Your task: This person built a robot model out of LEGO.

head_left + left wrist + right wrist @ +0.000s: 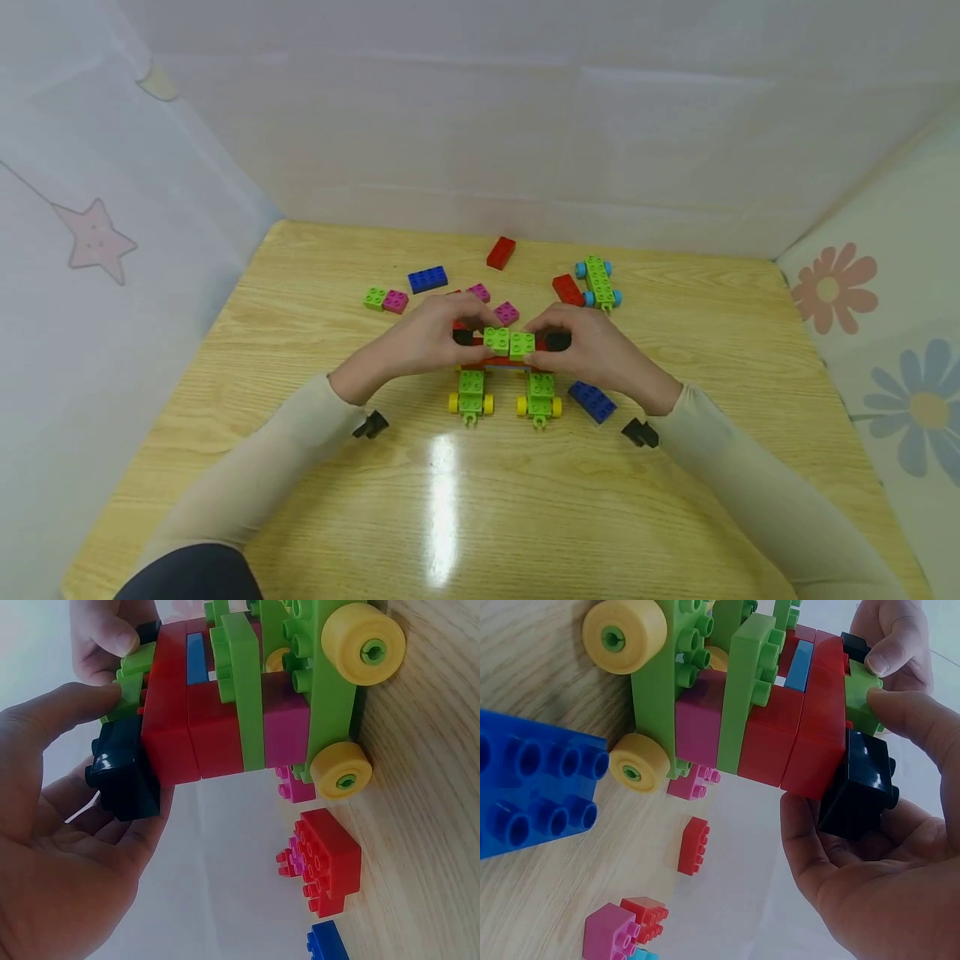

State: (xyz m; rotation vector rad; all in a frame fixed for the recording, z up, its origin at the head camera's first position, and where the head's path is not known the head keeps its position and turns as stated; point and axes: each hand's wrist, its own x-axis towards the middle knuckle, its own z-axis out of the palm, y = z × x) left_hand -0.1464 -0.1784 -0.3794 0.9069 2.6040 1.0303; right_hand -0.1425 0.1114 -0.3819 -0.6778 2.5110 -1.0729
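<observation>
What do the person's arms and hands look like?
Left hand and right hand bare, no gloves. Left sleeve and right sleeve long, plain cream. Small black devices by both wrists, no cables visible. Dark cloth, apparently, at the head view's lower left.

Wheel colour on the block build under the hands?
The wheels are yellow, with green hubs; clearest in the left wrist view.
</observation>
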